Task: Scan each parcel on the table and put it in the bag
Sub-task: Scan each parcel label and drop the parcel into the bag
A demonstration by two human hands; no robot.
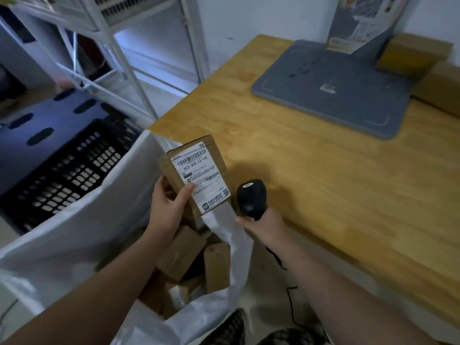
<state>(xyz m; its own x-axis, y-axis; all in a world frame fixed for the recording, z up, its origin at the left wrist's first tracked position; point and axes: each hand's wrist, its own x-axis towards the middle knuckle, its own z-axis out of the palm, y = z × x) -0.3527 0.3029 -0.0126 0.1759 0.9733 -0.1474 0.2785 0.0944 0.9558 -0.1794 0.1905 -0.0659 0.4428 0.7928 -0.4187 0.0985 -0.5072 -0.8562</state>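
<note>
My left hand [167,206] grips a small brown cardboard parcel [171,170] by its lower left corner, thumb on the white shipping label, label side up. The parcel hangs above the open white bag [82,235], just off the table's left edge. My right hand [265,226] holds a black handheld scanner [251,198] by its handle, head up, right beside the parcel. Several brown parcels [183,252] lie inside the bag. More cardboard boxes [413,54] stand at the far right of the wooden table [323,175].
A grey stand base [331,88] with an upright post sits at the back of the table. A black perforated crate [67,170] lies left of the bag, with a white metal rack [99,58] behind it. The scanner's black cable [290,302] hangs below the table edge.
</note>
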